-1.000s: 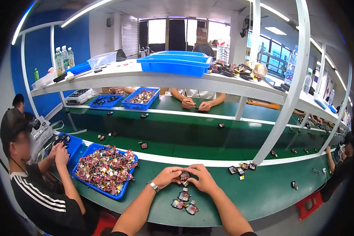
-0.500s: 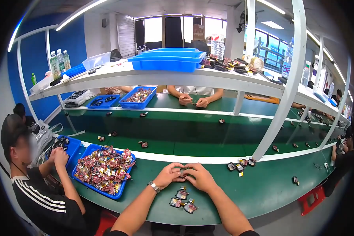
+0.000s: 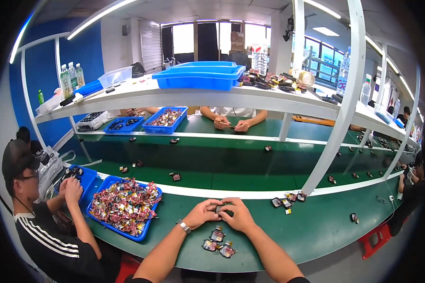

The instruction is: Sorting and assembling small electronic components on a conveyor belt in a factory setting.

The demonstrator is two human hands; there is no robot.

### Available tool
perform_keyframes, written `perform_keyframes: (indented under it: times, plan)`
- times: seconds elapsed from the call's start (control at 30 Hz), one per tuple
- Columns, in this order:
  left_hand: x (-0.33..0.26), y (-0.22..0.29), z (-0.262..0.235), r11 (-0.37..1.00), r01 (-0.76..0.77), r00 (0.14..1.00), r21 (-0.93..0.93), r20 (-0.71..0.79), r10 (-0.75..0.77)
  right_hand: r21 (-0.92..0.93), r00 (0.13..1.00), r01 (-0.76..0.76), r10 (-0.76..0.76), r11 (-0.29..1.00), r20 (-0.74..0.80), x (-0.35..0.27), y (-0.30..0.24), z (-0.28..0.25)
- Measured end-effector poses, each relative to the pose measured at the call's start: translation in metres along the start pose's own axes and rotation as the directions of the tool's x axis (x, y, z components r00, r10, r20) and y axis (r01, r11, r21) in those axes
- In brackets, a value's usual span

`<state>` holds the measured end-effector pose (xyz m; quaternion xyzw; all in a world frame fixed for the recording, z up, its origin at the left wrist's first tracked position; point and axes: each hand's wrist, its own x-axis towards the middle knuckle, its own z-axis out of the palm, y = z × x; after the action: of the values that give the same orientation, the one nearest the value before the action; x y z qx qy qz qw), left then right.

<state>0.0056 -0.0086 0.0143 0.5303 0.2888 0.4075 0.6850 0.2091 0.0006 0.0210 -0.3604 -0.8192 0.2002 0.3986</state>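
The left hand (image 3: 202,213) and the right hand (image 3: 238,214) meet in the middle of the green table (image 3: 316,231), fingers curled in tight. Together they pinch a small dark part (image 3: 223,209), which sits between the fingertips. It is mostly hidden, so its shape is hard to tell. A watch (image 3: 183,226) is on the left wrist.

Just near of the hands lie a few small wrapped pieces (image 3: 217,241), close to the near table edge. To the left is a blue tray (image 3: 144,230) full of shiny bits, with a gap of bare green between it and the hands. A person in a black striped shirt (image 3: 56,245) sits by that tray.

To the right there is open green table, then a little bunch of small parts (image 3: 287,202) by the white strip (image 3: 250,194). A white post (image 3: 337,118) stands far right of the hands.
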Motion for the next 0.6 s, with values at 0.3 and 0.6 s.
perform_keyframes:
  times: [0.3, 0.6]
  plan:
    - [0.003, -0.008, -0.003, 0.998, 0.062, 0.998, -0.03, -0.031, -0.063, 0.122, 0.995, -0.01, -0.002, 0.992, 0.095, -0.004, 0.001, -0.003]
    - [0.004, -0.012, -0.007, 0.989, 0.032, 0.997, -0.146, -0.067, -0.042, 0.002, 0.993, 0.009, -0.009, 1.0, -0.117, -0.003, -0.007, 0.012]
